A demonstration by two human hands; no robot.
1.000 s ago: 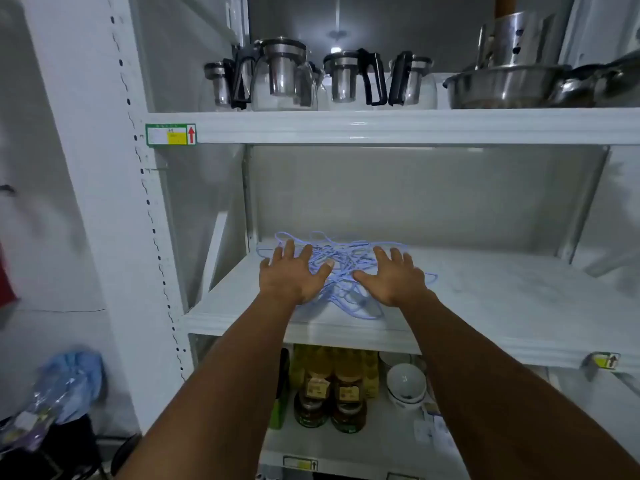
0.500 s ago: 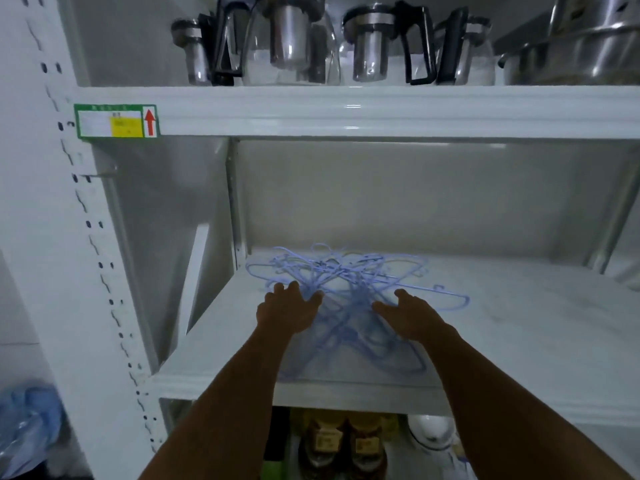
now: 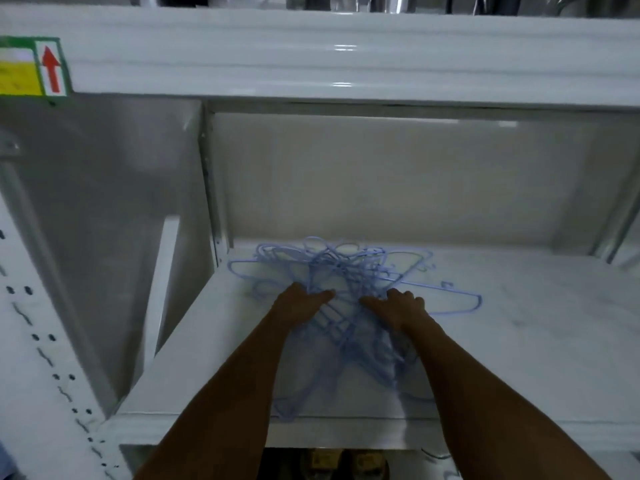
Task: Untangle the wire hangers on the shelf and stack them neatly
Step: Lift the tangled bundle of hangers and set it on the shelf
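Blue wire hangers (image 3: 349, 271) lie knotted on the white shelf (image 3: 519, 341), left of centre. Left hand (image 3: 299, 304) and right hand (image 3: 398, 308) curl into the tangle's near side, apparently gripping wires to separate them.

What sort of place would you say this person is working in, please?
Probably a shop or stockroom: white metal shelving, a green and yellow price label with a red arrow on the shelf edge, and a tangle of pale blue wire hangers.
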